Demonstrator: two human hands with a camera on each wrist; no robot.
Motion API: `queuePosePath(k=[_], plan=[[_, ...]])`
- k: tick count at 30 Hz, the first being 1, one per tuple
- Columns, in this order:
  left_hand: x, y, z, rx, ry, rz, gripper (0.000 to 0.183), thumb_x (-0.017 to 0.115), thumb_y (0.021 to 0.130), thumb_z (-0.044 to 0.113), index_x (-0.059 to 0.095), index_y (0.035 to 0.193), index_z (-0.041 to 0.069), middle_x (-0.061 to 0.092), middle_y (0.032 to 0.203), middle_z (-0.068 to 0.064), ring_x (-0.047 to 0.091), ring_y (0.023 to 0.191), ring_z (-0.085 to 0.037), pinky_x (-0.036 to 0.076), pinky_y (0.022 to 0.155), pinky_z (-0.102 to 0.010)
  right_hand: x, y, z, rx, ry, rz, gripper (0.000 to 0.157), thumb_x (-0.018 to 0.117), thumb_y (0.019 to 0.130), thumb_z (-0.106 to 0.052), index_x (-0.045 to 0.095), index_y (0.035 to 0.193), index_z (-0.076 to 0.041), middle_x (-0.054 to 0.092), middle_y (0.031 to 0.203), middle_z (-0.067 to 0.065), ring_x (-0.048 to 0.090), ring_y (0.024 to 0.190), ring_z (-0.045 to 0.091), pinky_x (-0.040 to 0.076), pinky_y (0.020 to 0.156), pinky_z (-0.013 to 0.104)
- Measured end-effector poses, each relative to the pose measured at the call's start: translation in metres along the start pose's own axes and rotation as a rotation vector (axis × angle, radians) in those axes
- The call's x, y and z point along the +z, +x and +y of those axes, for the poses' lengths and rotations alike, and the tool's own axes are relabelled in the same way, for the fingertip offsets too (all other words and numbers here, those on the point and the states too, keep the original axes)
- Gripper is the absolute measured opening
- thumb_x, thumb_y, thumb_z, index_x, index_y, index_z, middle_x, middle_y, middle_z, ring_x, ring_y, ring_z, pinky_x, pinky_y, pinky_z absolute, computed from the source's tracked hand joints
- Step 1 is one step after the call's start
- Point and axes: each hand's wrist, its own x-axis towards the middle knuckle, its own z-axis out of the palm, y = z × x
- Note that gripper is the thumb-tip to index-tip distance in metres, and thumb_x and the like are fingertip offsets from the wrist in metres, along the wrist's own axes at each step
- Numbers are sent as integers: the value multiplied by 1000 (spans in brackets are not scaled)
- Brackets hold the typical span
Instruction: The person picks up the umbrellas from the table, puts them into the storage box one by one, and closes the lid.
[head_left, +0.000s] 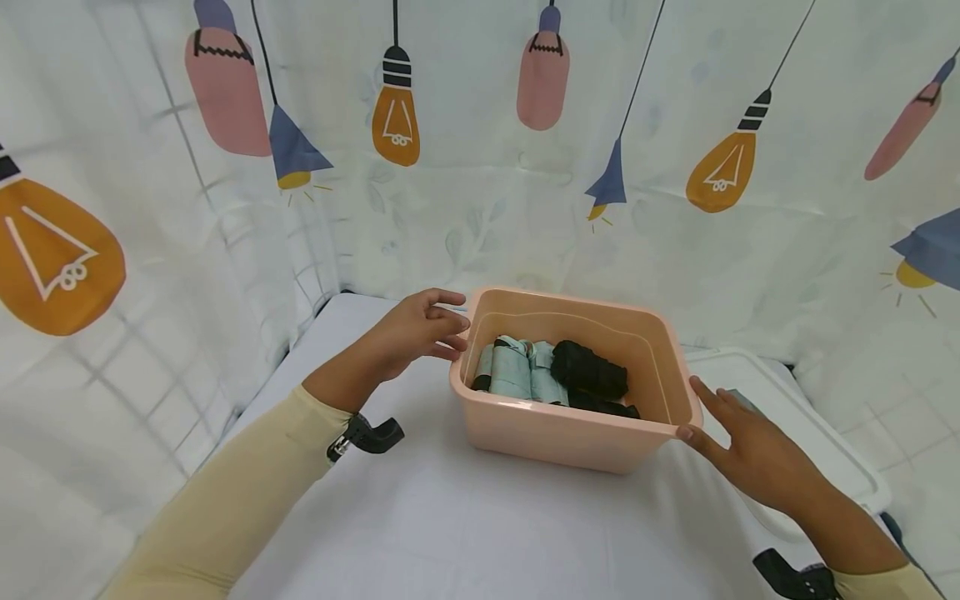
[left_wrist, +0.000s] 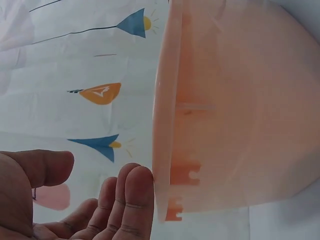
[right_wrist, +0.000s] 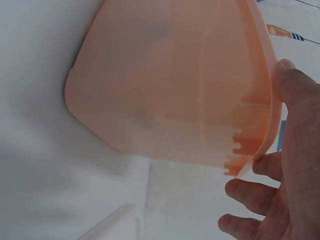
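Observation:
A peach plastic bin (head_left: 547, 433) stands on the white-covered table. Inside it, several rolled light-blue cloth bundles (head_left: 512, 371) lie at the left, beside a rolled black cloth bundle (head_left: 588, 369) with more black cloth under it. My left hand (head_left: 420, 333) is at the bin's left rim, fingers loosely bent; in the left wrist view its fingertips (left_wrist: 137, 187) meet the rim's edge and the thumb stays apart. On the right side, my right hand (head_left: 757, 450) has its thumb on the rim at the near corner. Its fingers (right_wrist: 252, 195) spread loosely along the rim, not curled round it.
A white lid (head_left: 817, 433) lies on the table to the right of the bin, partly behind my right hand. The white table (head_left: 525, 533) extends in front of the bin. Patterned curtains (head_left: 465, 217) hang close behind and at both sides.

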Motion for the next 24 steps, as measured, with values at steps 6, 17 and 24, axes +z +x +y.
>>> queuePosePath(k=[6,17,24], plan=[[-10,-7,-10,42,147,63,50,65,101,23,46,147,13,63,129,-12,70,103,-31,59,86,-42,1,-1,0,-12,10,23,80,54,104,-54,15,166,-21,35,151,40,40,132,60,41,87,77],[-15,-30,-31,234,628,129,47,56,106,39,51,146,14,64,129,-1,62,115,-23,53,91,-45,4,-2,1,-30,3,49,77,52,106,-50,14,166,-20,46,148,33,34,137,60,40,87,78],[-13,-38,-51,363,731,113,49,59,106,34,52,147,10,57,141,-6,57,123,-29,49,100,-48,5,-3,-1,-44,4,59,77,53,106,-48,15,166,-20,44,151,31,36,136,60,38,89,79]])
